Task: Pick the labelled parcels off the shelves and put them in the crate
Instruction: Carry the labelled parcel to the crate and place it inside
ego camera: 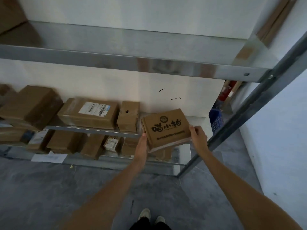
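A flat brown cardboard box with black printed characters point(166, 128) is tilted at the right end of the middle shelf point(93, 128). My left hand point(142, 145) holds its left edge, fingers under it. My right hand point(198, 134) grips its right edge, thumb on top. Further left on the same shelf lies a brown parcel with a white barcode label point(89, 113). A blue crate point(216, 120) shows partly behind the shelving at the right.
Several plain brown boxes sit on the middle and lower shelves, such as a small box point(127, 116). A steel upright point(245, 112) slants down the right side. The upper shelf beam point(116, 58) crosses overhead. A white paper point(49, 157) lies at the bottom shelf's edge. The floor is grey concrete.
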